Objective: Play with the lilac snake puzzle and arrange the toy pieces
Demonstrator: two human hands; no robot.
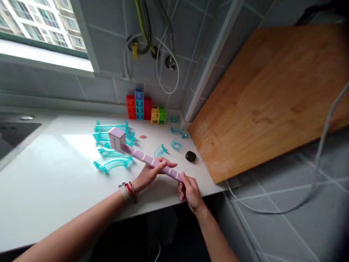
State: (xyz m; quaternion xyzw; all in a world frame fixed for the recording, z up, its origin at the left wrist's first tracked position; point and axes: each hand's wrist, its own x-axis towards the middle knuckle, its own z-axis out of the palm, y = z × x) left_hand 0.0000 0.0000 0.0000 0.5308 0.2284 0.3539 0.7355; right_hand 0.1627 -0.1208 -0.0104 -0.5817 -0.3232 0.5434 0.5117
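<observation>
A long lilac bar [147, 159] of joined toy block segments, with pale lines between them, slants above the counter. At its far left end sits a taller lilac box-like block [117, 139]. My left hand [153, 171] is closed around the bar past its middle, index finger lying along it. The near right end is pinched in my right hand [191, 192], thumb on top and fingers curled under. Translucent turquoise track pieces [116, 162], straight and curved, lie behind and below the block, partly hidden by it. A small turquoise curved piece [160, 150] lies just behind my left hand.
Red, blue, yellow and green blocks [139, 109] stand against the tiled wall. More turquoise pieces [176, 145] and a black rounded object [190, 156] lie at right on the white counter [68, 196]. A wooden board [272, 98] leans at right; a sink [16, 136] is left.
</observation>
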